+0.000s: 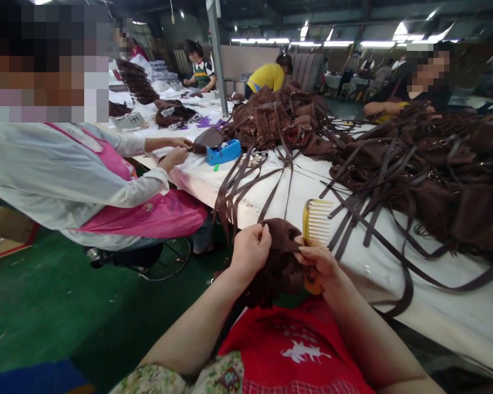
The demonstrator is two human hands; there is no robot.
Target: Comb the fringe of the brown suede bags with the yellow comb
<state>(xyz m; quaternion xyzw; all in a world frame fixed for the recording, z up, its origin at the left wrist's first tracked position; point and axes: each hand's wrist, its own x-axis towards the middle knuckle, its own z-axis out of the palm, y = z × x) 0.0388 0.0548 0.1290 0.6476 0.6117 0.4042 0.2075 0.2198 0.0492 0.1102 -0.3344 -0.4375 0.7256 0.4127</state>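
A dark brown bag (pixel 280 235) of soft material hangs between my two hands, just over my lap and the red apron (pixel 279 350). My left hand (pixel 252 249) is closed on its upper left edge, thumb against fingers. With my right hand (pixel 318 262) I pinch the bag's right side. In that same hand sits a yellow wide-toothed comb (pixel 317 221), its teeth pointing up and right and its handle end showing below the palm. The bag's lower part is dark, and its shape there is hard to make out.
A white-covered table (pixel 304 180) lies ahead, with brown bags heaped (pixel 271 120) at its middle and more bags (pixel 435 164) at right, long straps trailing. A blue tape dispenser (pixel 224 152) stands near a seated co-worker (pixel 119 186) at my left. Other people work farther back.
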